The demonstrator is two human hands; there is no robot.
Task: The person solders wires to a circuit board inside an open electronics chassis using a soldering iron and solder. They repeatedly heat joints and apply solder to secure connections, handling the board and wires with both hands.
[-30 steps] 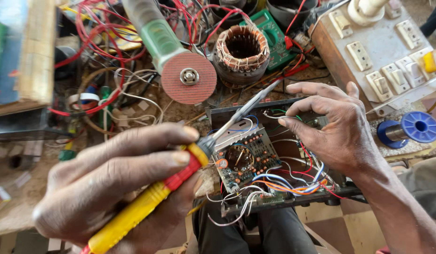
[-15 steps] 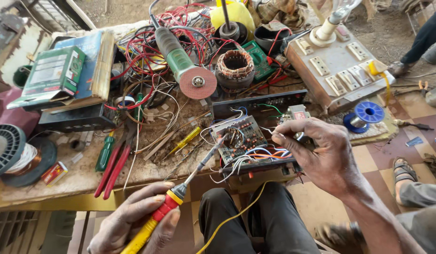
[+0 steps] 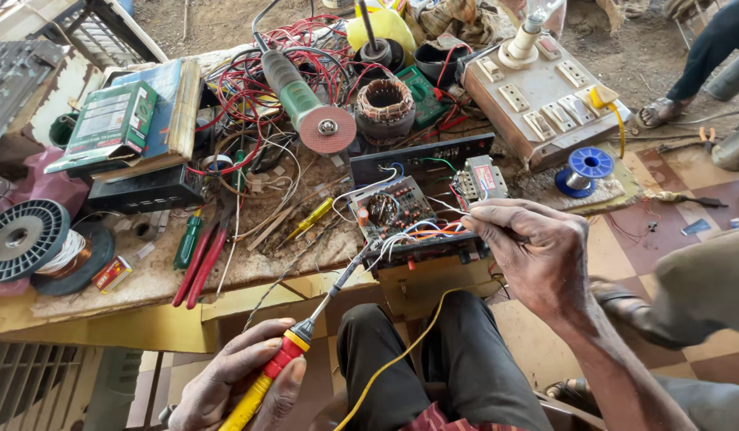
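Left hand (image 3: 238, 379): clenched round the red-and-yellow grip of a soldering iron (image 3: 305, 331), near edge of view, above the left knee. The iron's shaft runs up and right; its tip sits at the near left edge of the circuit board (image 3: 397, 215). A yellow cord (image 3: 401, 351) runs down between the knees; which end it serves I cannot tell.

Right hand (image 3: 537, 251): closed, fingers pinched together at the board's right side. What they pinch is hidden, perhaps a thin wire; cannot tell.

The board lies in an open black case (image 3: 421, 164) on the near edge of the worktop (image 3: 154, 279), right of centre, overhanging the lap.

Handling judgement: board is light, stiff and fragile, with small upright parts and thin loose wires (image 3: 421, 233) that would snag or tear. Best held by the case walls or the bare board edges, never by wires or parts. Iron: grip only on the insulated handle; the metal shaft is likely hot. The case looks little supported at its near edge and could tip if pressed.

Around, on the worktop: yellow screwdriver (image 3: 309, 219) and red pliers (image 3: 202, 263) to the left, angle grinder (image 3: 305, 104) and copper winding (image 3: 384, 104) farther off, switch box (image 3: 545, 100) far right, blue spool (image 3: 586, 166) beside it, wire reel (image 3: 22, 239) far left.
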